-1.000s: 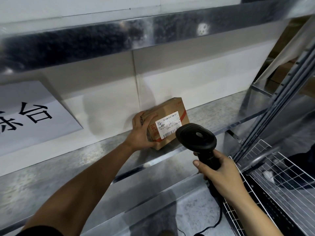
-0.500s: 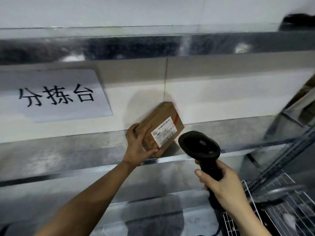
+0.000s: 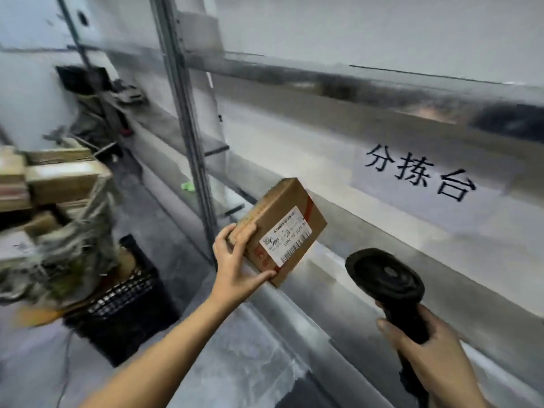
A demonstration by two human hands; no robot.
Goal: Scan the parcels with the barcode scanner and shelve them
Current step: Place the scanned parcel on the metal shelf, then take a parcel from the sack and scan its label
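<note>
A small brown cardboard parcel (image 3: pixel 282 222) with a white barcode label and red tape is tilted in the air just off the front edge of the metal shelf (image 3: pixel 382 260). My left hand (image 3: pixel 235 266) grips its near left end, thumb under the label. To the lower right, my right hand (image 3: pixel 424 346) grips the handle of the black barcode scanner (image 3: pixel 385 278). The scanner's head sits right of the parcel, a short gap away.
A white sign with black characters (image 3: pixel 418 175) hangs behind the shelf. A metal upright (image 3: pixel 191 142) stands left of the parcel. At the left, a black plastic crate (image 3: pixel 126 304) sits on the floor below a blurred pile of cardboard boxes (image 3: pixel 53 184).
The view has swung sharply left, so the sign now lies at the right. My left hand has lifted the parcel off the shelf and carried it left. The scanner stays in my right hand.
</note>
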